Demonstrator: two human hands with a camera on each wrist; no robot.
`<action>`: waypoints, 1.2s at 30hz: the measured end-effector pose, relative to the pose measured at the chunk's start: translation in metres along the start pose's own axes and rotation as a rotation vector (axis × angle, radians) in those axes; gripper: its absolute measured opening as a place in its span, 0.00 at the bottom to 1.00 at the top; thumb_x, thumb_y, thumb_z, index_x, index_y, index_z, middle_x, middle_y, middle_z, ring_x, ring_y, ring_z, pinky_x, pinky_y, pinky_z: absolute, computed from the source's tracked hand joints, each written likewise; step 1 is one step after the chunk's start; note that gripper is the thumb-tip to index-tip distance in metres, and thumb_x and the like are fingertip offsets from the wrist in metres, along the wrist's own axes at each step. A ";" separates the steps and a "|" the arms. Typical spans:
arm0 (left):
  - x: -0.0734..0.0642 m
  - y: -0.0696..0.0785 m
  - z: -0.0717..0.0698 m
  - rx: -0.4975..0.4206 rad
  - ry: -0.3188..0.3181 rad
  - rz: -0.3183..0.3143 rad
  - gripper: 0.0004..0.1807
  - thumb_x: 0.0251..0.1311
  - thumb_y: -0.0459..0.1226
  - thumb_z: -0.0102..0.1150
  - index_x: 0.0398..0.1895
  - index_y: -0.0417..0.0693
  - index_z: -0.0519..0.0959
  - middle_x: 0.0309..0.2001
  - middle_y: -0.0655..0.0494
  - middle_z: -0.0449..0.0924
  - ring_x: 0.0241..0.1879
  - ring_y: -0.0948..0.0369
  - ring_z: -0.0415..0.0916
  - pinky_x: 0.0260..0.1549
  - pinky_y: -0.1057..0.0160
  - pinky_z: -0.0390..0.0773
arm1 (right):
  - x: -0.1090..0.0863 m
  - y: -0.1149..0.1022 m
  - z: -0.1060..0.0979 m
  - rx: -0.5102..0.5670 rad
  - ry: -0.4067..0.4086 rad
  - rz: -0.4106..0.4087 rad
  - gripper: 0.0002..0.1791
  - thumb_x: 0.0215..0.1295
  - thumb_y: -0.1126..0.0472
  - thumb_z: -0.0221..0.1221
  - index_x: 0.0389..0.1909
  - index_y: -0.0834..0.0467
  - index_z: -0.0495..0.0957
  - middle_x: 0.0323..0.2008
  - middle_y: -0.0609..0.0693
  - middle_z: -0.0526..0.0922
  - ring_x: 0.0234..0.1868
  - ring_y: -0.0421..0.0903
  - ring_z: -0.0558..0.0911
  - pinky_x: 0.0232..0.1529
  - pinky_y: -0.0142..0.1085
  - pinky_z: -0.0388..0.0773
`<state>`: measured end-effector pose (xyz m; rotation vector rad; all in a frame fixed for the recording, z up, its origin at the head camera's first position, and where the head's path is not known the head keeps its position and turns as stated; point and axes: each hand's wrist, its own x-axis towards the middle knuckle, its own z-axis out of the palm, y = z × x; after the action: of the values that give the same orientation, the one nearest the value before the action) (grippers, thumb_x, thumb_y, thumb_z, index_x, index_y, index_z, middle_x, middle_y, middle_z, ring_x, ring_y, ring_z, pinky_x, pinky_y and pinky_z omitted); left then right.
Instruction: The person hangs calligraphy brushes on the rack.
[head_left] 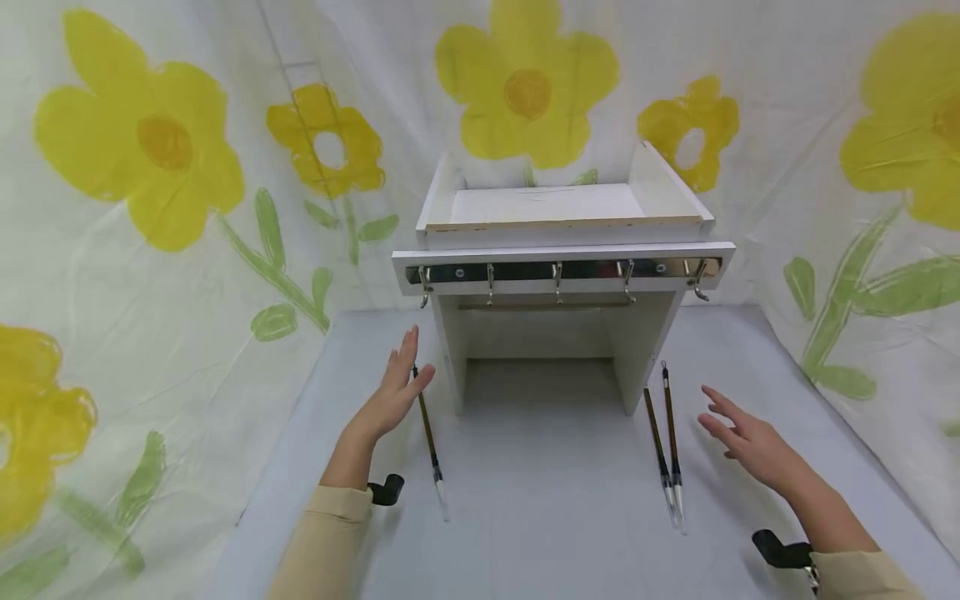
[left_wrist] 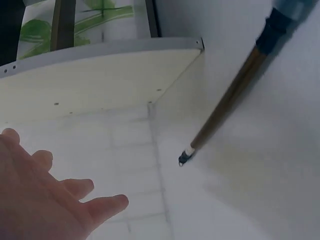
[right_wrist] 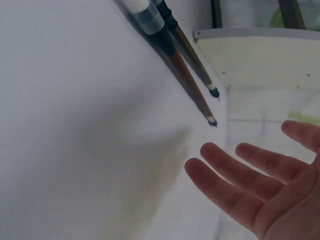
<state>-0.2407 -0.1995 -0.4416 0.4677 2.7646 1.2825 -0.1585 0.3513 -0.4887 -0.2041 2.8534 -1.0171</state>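
Observation:
My left hand (head_left: 390, 396) hovers with straight fingers by the left side of a small white shelf (head_left: 442, 325), holding nothing. Just right of that hand, a calligraphy brush (head_left: 427, 421) with a brown handle and clear-capped tip lies on the table, its capped end toward me. My right hand (head_left: 757, 446) is also held out above the table, fingers spread and nothing in them. To its left, two more brushes (head_left: 672, 425) lie side by side near the shelf's right leg, caps toward me. Neither hand touches a brush in the wrist views.
The shelf carries a metal rail (head_left: 517, 272) of several hooks across its front and an open tray (head_left: 547, 204) on top. It stands at the back of a white-covered table (head_left: 540, 492). Behind and beside hangs a white sheet (head_left: 405, 100) painted with yellow flowers.

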 end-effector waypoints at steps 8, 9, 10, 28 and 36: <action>0.016 0.001 0.017 -0.122 -0.028 0.010 0.43 0.77 0.58 0.38 0.80 0.72 0.23 0.81 0.64 0.16 0.80 0.51 0.17 0.72 0.28 0.30 | 0.005 0.000 0.007 0.120 -0.005 0.020 0.40 0.80 0.45 0.47 0.81 0.60 0.42 0.65 0.76 0.69 0.56 0.68 0.81 0.40 0.45 0.88; 0.017 0.001 0.020 -0.145 -0.039 0.003 0.42 0.77 0.59 0.37 0.79 0.73 0.23 0.80 0.66 0.16 0.80 0.51 0.17 0.72 0.28 0.31 | 0.006 0.000 0.007 0.130 -0.005 0.023 0.41 0.80 0.45 0.47 0.81 0.60 0.42 0.65 0.76 0.69 0.56 0.68 0.81 0.39 0.43 0.88; 0.018 0.002 0.022 -0.169 -0.052 -0.003 0.41 0.77 0.59 0.36 0.79 0.74 0.23 0.80 0.67 0.16 0.80 0.51 0.18 0.72 0.27 0.31 | 0.006 0.001 0.008 0.143 -0.004 0.026 0.41 0.80 0.45 0.49 0.81 0.61 0.43 0.65 0.76 0.69 0.56 0.67 0.81 0.39 0.42 0.88; 0.030 0.004 0.050 -0.470 -0.084 -0.176 0.42 0.74 0.66 0.23 0.82 0.63 0.28 0.82 0.48 0.26 0.79 0.36 0.37 0.70 0.34 0.61 | 0.021 0.008 0.022 0.176 -0.002 0.104 0.46 0.69 0.46 0.64 0.77 0.64 0.54 0.65 0.76 0.69 0.55 0.66 0.83 0.39 0.40 0.88; 0.031 0.007 0.052 -0.460 -0.060 -0.172 0.42 0.71 0.70 0.21 0.82 0.67 0.29 0.83 0.50 0.26 0.79 0.35 0.38 0.67 0.32 0.64 | 0.033 0.005 0.029 0.201 0.025 0.161 0.47 0.67 0.47 0.66 0.75 0.67 0.55 0.64 0.76 0.70 0.47 0.59 0.88 0.43 0.46 0.88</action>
<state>-0.2596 -0.1478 -0.4676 0.2227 2.2911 1.7490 -0.1874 0.3317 -0.5157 0.0551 2.7107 -1.2678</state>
